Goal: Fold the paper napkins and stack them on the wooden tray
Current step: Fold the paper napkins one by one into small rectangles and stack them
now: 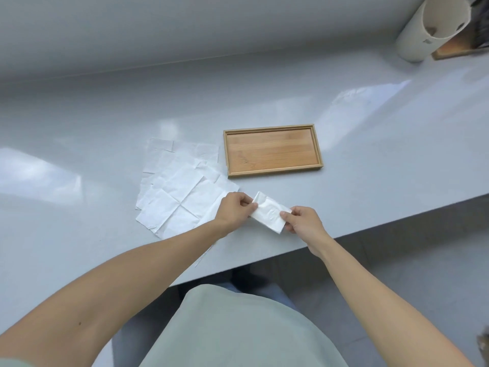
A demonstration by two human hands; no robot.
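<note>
A folded paper napkin (270,211) is held just above the grey countertop (370,154), near its front edge, pinched at its far-left end by the left hand (234,209) and at its near-right end by the right hand (301,221). The fingers of both hands are closed narrowly on the paper. The wooden tray (272,151) beyond is seen bare; unfolded napkins (180,186) are spread to its left. If the pinch is loosened, the thin folds could probably spring open, and the paper could be torn by a hard pull.
</note>
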